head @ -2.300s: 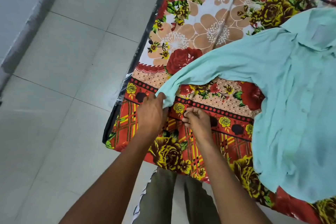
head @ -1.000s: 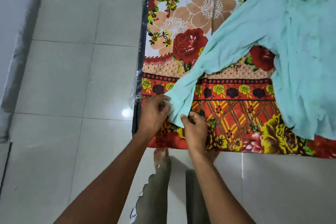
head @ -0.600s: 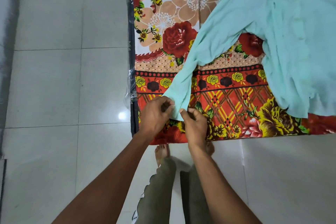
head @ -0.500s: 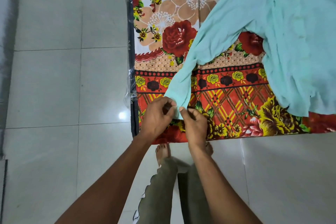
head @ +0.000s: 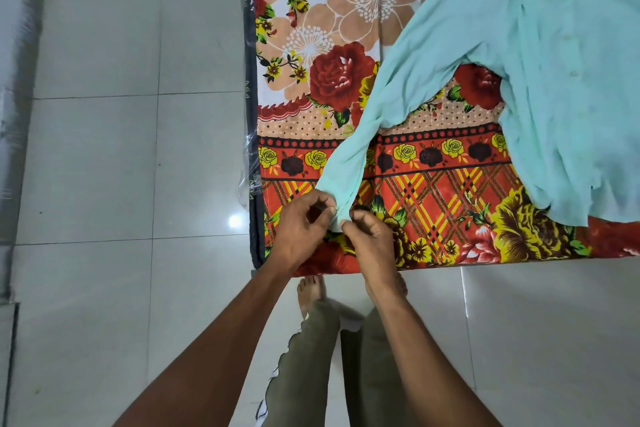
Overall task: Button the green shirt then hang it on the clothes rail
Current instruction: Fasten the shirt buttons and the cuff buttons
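Softly draped across the floral bedspread [head: 433, 184], the green shirt [head: 554, 80] looks light and limp, so the left hand [head: 301, 229] and right hand [head: 374, 243], close together, sensibly pinch its firmer sleeve cuff [head: 341, 215].

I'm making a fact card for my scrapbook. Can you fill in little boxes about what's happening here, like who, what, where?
who: a person standing barefoot, seen from above
left hand: pinching the cuff of the sleeve
right hand: pinching the same cuff from the other side
shirt: light green, spread flat, one sleeve pulled toward the person
under the shirt: a flowery bedsheet in red, yellow and tan
floor: pale shiny tiles
clothes rail: not in the picture
cuff button: too small to tell if fastened
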